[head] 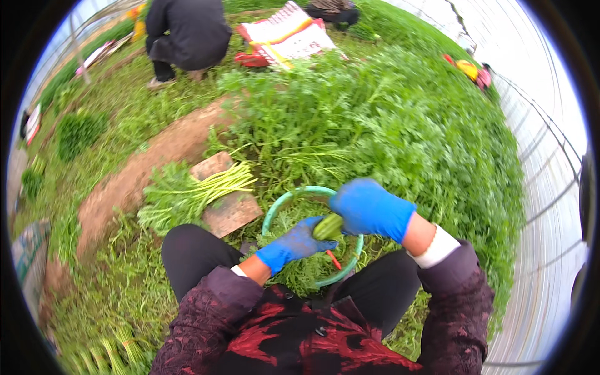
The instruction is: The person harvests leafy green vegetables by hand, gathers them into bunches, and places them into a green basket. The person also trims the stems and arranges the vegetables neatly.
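Observation:
My left hand (295,241), in a blue glove, is closed around the stems of a bunch of leafy greens (328,227), whose leaves hang down over a round green-rimmed container (280,205) between my knees. My right hand (370,206), also blue-gloved, is curled at the stem end of the bunch; its fingertips are blurred, and whether it grips the stems cannot be told. A red object (333,260) shows inside the rim below my hands. To the left, a pile of cut greens (225,183) lies with its pale stems across a worn board (233,215).
Dense standing greens (398,122) grow ahead and right. A bare soil strip (154,164) runs at left. A crouching person (190,37) and a printed sack (290,35) are ahead; another person (333,9) crouches farther off. Tied bundles (112,351) stand at lower left.

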### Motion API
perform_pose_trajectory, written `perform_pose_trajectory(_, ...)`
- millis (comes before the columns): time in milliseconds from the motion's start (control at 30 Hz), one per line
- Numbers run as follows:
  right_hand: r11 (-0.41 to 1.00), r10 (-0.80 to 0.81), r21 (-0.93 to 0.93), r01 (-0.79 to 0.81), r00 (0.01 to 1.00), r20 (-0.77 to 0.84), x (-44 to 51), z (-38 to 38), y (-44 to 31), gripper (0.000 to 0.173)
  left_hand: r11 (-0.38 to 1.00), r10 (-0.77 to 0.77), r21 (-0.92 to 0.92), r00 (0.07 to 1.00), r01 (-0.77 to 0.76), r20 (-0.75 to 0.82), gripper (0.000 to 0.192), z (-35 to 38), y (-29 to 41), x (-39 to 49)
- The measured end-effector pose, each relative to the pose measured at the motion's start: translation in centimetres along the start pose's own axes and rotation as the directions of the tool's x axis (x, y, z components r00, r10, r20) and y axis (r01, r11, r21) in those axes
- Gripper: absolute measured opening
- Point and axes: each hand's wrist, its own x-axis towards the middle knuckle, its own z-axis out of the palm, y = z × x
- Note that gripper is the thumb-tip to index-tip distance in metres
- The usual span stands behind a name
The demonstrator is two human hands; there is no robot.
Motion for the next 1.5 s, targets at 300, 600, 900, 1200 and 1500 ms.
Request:
perform_pose_trajectory(300,0.631,0.106,0.715,0.301,0.879,-0.464,0.9,-1.5,8.1,0.066,0.876,0.036,-0.479,0.999,-0.046,-0.030,0.038,-2.6,0.2,0.2)
perform_pose_trajectory(600,0.662,-0.053,0.665,0.346,0.906,-0.419,2.3,0.8,3.8,0.064,0.903,0.014,-0.426,0.997,-0.047,-0.079,0.035,-1.0,0.1,0.3)
perform_pose_trajectory(900,-0.011,0.405,0.973,0.231,0.891,-0.208,-0.2,5.1,6.8,0.043,0.830,0.085,-0.551,0.996,-0.089,-0.033,0.041,-2.4,0.0,-0.2)
perform_pose_trajectory(1200,-0.012,0.472,0.983,0.186,0.868,-0.158,0.9,8.5,4.3,0.017,0.829,0.059,-0.556,0.998,-0.056,-0.013,0.046,-1.8,-0.6,0.4)
perform_pose_trajectory(1500,-0.367,0.466,0.920,0.138,0.883,0.053,1.7,9.7,3.7,0.012,0.889,-0.061,-0.458,0.983,-0.025,-0.171,0.029,-1.2,-1.7,0.9)
